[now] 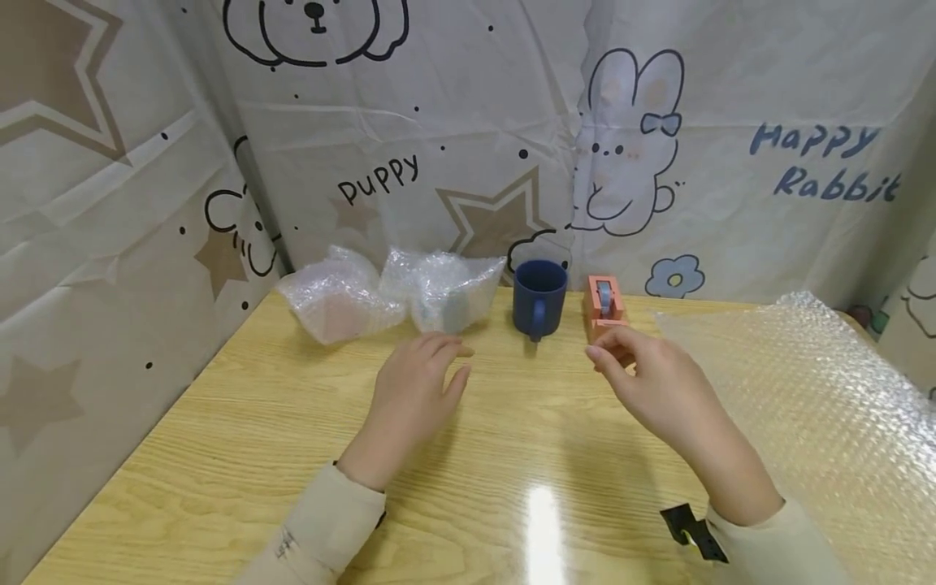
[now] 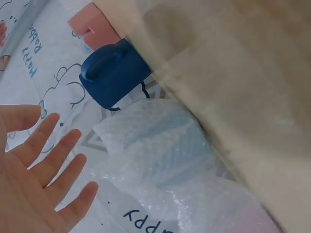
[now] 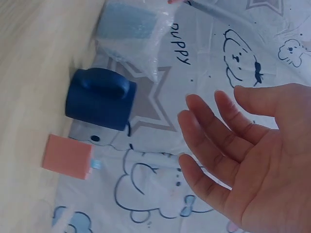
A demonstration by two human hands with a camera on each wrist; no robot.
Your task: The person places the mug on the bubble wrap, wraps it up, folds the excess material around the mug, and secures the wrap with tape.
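Note:
My left hand (image 1: 417, 386) hovers over the table in front of two bubble-wrapped bundles, its fingers loosely spread and holding nothing. One bundle (image 1: 342, 305) shows something pinkish inside; the other bundle (image 1: 448, 296) has something light blue in it. Between my hands, farther back, stands a dark blue mug (image 1: 539, 301) with its handle facing me. My right hand (image 1: 658, 382) is nearest to a coral-pink tape dispenser (image 1: 604, 302) with a blue roll of tape, and overlaps its front in the head view. The right wrist view shows that hand's fingers relaxed, with nothing in them.
A large sheet of bubble wrap (image 1: 812, 382) lies across the right side of the wooden table (image 1: 468, 487). Cloth curtains (image 1: 453, 97) printed with cartoon animals hang close behind the objects and along the left edge. A black patch (image 1: 693, 532) sits beside the right sleeve.

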